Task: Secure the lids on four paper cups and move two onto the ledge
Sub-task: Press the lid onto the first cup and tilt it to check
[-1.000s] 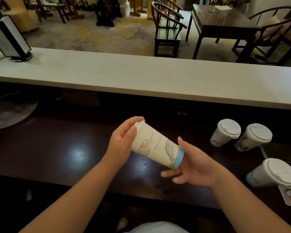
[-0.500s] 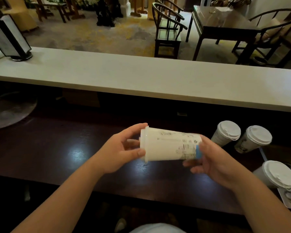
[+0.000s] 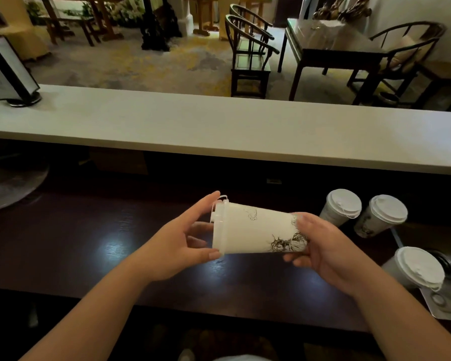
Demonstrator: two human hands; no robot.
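Observation:
I hold a white paper cup (image 3: 255,229) with dark drawings on its side, lying almost horizontal above the dark counter (image 3: 89,243). Its white lid (image 3: 219,225) points left. My left hand (image 3: 182,241) wraps the lid's rim with thumb below and fingers above. My right hand (image 3: 320,246) grips the cup's base. Three lidded cups stand at the right: one (image 3: 340,207), a second (image 3: 382,216) beside it, and a third (image 3: 414,268) nearer me. The pale ledge (image 3: 219,126) runs across behind the counter.
A black-and-white sign stand (image 3: 8,71) sits on the ledge's left end. A round dark plate (image 3: 11,183) lies on the counter at far left. A grey tray (image 3: 443,306) is at the right edge. Chairs and tables stand beyond the ledge.
The cup has turned in my hands from tilted to nearly level and rotated about its axis. My left hand shifted around the lid, and my right hand moved over the base.

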